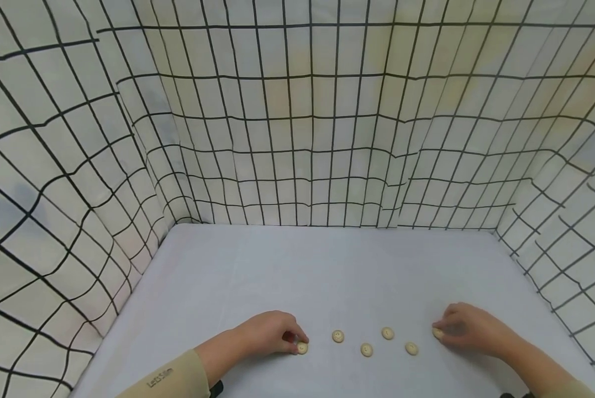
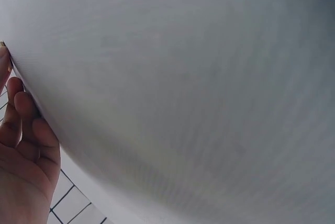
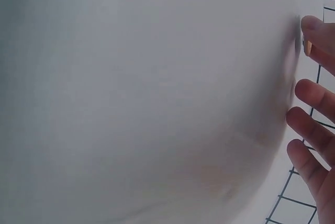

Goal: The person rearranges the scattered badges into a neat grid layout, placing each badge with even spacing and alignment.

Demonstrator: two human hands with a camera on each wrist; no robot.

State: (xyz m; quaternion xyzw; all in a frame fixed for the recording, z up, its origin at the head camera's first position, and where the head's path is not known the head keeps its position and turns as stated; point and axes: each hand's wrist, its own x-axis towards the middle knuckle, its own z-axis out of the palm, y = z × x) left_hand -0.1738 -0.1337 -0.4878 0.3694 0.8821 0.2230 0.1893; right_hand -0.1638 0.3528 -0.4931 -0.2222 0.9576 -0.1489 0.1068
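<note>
My left hand (image 1: 273, 333) is low over the white table, thumb and forefinger pinching a round cream button (image 1: 302, 347) at its left edge. In the left wrist view, the same hand (image 2: 30, 150) shows at the left border with its other fingers curled beside the white surface. Farther right, my right hand (image 1: 471, 327) pinches another cream button (image 1: 437, 333) between thumb and forefinger. The right wrist view catches that button (image 3: 308, 47) edge-on, just off the cloth, with the remaining fingers (image 3: 309, 124) spread below it.
Between the hands lie several more cream buttons in a loose zigzag, among them one near the left hand (image 1: 338, 336) and one nearer the right (image 1: 411, 348). White cloth covers the table (image 1: 327, 271). White walls with a black grid (image 1: 297, 132) enclose its back and sides.
</note>
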